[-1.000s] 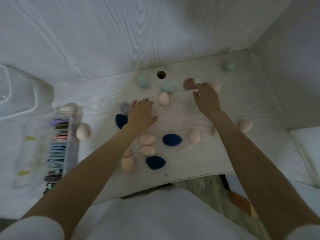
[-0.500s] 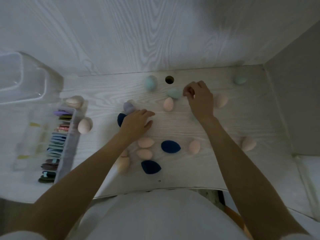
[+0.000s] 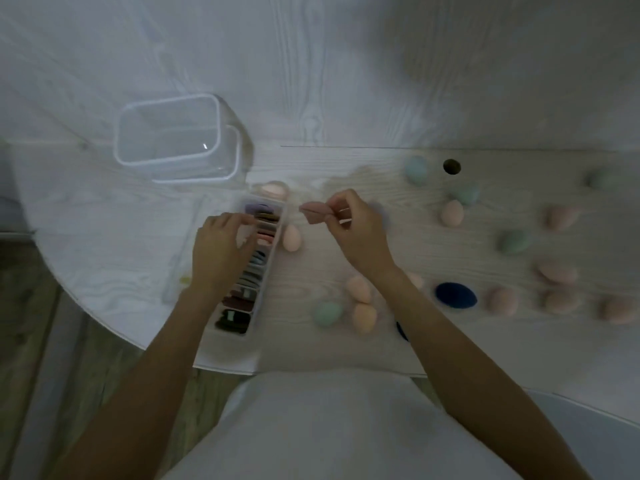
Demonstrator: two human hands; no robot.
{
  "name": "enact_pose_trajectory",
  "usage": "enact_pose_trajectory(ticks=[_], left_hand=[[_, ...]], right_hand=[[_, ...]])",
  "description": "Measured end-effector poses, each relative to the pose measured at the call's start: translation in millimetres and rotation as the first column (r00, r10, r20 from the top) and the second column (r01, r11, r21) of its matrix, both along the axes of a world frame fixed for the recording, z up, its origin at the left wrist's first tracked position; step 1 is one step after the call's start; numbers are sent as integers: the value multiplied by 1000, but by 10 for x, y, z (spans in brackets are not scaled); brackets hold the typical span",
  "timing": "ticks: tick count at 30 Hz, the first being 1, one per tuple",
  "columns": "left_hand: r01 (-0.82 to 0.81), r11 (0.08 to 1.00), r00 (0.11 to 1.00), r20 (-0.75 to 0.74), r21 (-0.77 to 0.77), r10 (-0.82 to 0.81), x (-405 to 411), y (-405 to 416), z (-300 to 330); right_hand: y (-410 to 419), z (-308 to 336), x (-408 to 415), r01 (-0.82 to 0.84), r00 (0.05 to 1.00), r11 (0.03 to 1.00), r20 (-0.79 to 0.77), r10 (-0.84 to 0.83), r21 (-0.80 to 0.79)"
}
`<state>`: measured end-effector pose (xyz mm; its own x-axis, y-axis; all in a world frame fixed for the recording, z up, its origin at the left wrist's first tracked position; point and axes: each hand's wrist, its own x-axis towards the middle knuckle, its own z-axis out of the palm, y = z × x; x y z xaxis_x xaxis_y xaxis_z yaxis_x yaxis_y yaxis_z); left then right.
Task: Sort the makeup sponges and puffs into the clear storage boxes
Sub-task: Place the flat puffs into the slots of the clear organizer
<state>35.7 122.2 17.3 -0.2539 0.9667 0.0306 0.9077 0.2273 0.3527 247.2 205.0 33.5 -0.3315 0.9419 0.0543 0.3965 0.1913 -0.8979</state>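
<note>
— The whole view is looking dim and grey-blue, isn't it?

— Yes, colours are washing out. One small glint is showing on the clear box [image 3: 180,140] near the back left of the table [image 3: 104,258].

— Any blur?

— The sponges toward the table's right edge are smearing, and the left hand [image 3: 221,251] is looking soft.

— Shadows?

— A broad, soft one is lying on the wall above the back right corner. Straight lines are bowing at the frame's edges.
</note>
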Motion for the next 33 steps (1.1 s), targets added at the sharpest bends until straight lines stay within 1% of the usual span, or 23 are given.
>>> enact_pose_trajectory(ticks=[1,3,5,7,9,12,15,18,20,21,24,26,28,30,33], left_hand=[[1,999,1000,-20,-33,-2,-93,-39,-29],[43,998,998,-39,-38,-44,-244,-121,-90],[116,993,993,-35,-9,-117,-297,-164,-151],[166,986,986,-33,1,-166,-332,-156,-186],[212,977,976,-53,8,-212,-326,-125,-210],[270,963,960,-74,-19,-271,-293,-87,-232],[282,957,953,-93,-62,-287,-301,-66,-263],[272,961,957,-89,-57,-276,-298,-96,-280],[255,965,961,-96,-53,-259,-294,-132,-295],[248,968,962,-102,-48,-251,-292,-144,-302],[233,972,965,-117,-15,-234,-289,-153,-306],[231,973,966,-121,13,-228,-291,-155,-305],[229,973,967,-122,29,-224,-285,-149,-297],[227,973,967,-131,38,-221,-285,-152,-302],[219,974,965,-158,53,-209,-276,-140,-311]], right_hand=[[-44,5,-137,-1,1000,1000,-25,1,-13],[-129,-11,-418,-17,999,1000,-30,17,-9],[-175,-68,-612,-36,999,999,25,36,17],[-197,-147,-753,-57,992,997,116,51,53],[-216,-207,-830,-43,983,995,182,26,88],[-251,-246,-834,21,985,994,169,-39,106],[-242,-264,-831,16,985,993,171,-36,116],[-211,-325,-891,-61,966,989,257,25,133],[-210,-386,-929,-120,931,979,361,54,164],[-216,-412,-939,-151,900,964,433,43,218],[-216,-420,-969,-279,774,863,630,-58,422],[-206,-387,-985,-339,734,796,670,-109,501],[-189,-342,-983,-343,721,783,680,-135,518],[-188,-319,-991,-360,686,784,713,-145,506],[-184,-288,-1098,-421,636,779,763,-111,465]])
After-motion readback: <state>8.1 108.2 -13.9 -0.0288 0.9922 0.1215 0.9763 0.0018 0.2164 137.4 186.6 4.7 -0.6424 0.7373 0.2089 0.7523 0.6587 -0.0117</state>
